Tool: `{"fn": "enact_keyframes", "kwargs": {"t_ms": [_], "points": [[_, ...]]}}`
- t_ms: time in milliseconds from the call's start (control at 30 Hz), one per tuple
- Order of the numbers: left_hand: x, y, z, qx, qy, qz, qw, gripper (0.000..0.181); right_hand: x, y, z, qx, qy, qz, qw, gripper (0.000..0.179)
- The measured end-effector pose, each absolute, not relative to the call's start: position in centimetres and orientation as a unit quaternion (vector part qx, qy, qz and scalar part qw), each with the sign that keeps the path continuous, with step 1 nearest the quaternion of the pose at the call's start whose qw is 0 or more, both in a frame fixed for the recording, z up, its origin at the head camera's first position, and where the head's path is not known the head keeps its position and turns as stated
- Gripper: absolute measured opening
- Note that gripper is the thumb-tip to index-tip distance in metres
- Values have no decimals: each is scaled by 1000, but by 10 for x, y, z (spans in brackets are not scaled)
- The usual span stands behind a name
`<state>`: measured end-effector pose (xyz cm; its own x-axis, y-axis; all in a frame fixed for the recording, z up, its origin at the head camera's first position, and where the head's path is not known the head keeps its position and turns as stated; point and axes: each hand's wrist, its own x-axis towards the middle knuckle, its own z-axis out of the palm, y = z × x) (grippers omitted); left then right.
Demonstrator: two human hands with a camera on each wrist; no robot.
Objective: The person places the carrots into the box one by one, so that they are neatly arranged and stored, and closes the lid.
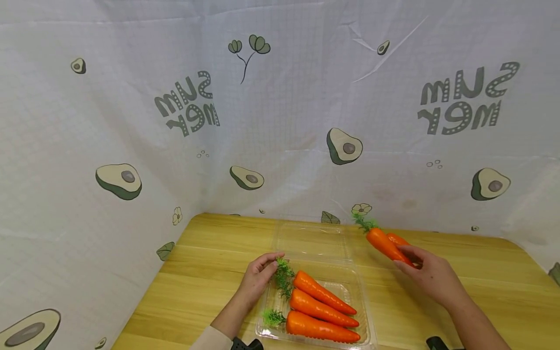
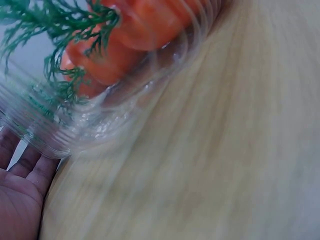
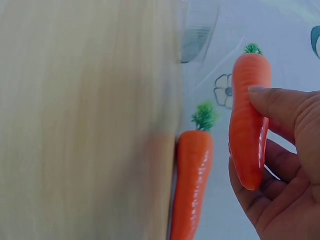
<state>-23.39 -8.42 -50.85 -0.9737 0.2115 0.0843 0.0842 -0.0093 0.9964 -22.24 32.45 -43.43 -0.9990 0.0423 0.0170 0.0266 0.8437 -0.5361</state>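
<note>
My right hand (image 1: pixel 435 277) holds an orange carrot (image 1: pixel 385 244) with a green leafy top above the table. In the right wrist view, the thumb and fingers pinch this carrot (image 3: pixel 249 120). Another carrot (image 3: pixel 192 180) lies on the table behind it, partly hidden in the head view. A clear plastic clamshell box (image 1: pixel 365 311), lid folded back, contains three carrots (image 1: pixel 323 311) side by side, tops toward the left. At the box's left side, my left hand (image 1: pixel 255 277) touches the edge beside the leaves. In the left wrist view, its fingers (image 2: pixel 42 172) rest against the clear wall.
The box's transparent lid (image 1: pixel 312 240) lies flat behind it on the wooden table (image 1: pixel 210 262). A white curtain (image 1: pixel 280 112) printed with avocados and lettering hangs along the table's back and left side.
</note>
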Motion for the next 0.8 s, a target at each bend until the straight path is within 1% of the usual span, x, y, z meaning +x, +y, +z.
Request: {"fn": "enact_keyframes", "kwargs": {"t_ms": [267, 800], "points": [[-235, -84, -510, 105, 703, 702, 39, 34, -213, 310, -425, 10, -957, 288, 28, 59], [-234, -84, -511, 112, 699, 705, 42, 35, -197, 280, -409, 54, -952, 296, 55, 46]]}}
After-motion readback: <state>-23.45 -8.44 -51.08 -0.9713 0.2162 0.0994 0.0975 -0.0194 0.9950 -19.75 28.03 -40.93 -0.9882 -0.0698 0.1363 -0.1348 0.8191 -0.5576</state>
